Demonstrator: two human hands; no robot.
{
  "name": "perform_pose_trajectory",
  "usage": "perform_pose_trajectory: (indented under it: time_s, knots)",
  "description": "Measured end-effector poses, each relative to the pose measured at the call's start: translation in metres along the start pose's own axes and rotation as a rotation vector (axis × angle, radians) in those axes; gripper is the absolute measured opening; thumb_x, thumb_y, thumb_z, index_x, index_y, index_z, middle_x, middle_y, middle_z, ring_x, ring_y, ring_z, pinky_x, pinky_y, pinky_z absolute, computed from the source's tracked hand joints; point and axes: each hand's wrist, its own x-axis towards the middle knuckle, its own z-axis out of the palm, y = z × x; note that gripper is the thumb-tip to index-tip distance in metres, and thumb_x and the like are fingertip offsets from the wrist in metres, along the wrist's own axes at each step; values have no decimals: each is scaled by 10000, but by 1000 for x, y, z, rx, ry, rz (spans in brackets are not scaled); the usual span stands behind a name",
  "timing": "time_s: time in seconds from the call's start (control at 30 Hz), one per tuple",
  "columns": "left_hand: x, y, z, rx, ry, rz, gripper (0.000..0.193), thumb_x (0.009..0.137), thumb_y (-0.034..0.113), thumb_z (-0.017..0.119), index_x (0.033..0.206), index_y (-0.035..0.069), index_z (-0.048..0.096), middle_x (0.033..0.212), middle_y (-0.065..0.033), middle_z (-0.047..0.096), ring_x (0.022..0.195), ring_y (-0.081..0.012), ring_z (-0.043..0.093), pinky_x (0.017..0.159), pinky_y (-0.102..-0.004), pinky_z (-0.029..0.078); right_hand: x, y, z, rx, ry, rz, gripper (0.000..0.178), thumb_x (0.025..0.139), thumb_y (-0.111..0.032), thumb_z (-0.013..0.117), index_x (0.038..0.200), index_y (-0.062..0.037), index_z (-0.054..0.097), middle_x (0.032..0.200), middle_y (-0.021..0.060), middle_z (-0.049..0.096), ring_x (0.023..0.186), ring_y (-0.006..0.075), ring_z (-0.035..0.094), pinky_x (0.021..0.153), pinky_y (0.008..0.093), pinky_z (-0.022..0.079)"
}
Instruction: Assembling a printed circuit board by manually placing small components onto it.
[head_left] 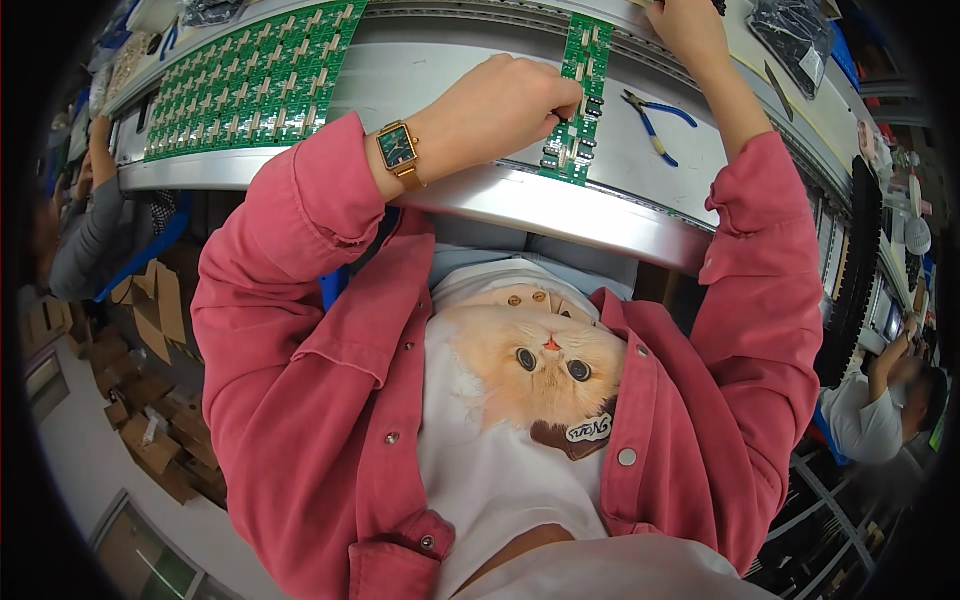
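A narrow green circuit board [573,155] lies across the metal rails of the bench in front of me, with several black components standing on its nearer part and small pale connectors along it. My left hand [525,105], a gold watch on its wrist, is at the board's left edge. Its fingers are curled and pinched together over the board; whatever is between the fingertips is hidden. My right hand [690,35] reaches past the board to the top edge of the view, where its fingers are partly cut off. What it may hold does not show.
Blue-handled pliers [655,125] lie right of the narrow board. A large panel of green circuit boards [250,85] rests on the rails at left. Black bagged parts [792,40] and tweezers [778,92] lie at far right. Other people sit at both sides.
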Motion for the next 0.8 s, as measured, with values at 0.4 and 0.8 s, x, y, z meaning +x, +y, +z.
perform_pose_trajectory:
  time_s: [0.4,0.8]
  knots:
    - [4,-2,10,48,10,13,73,750,68,626,818,48,609,783,-63,621,602,-270,546,618,-356,452,-18,2,3,399,88,-130,146,678,11,559,763,-38,668,796,119,636,691,303,598,644,344,481]
    - [11,-4,-22,102,26,-3,77,757,69,604,821,46,641,782,-77,639,629,-269,575,628,-345,472,-69,-11,-28,1428,-263,133,185,780,-17,600,941,-29,691,882,68,673,694,145,605,670,238,502]
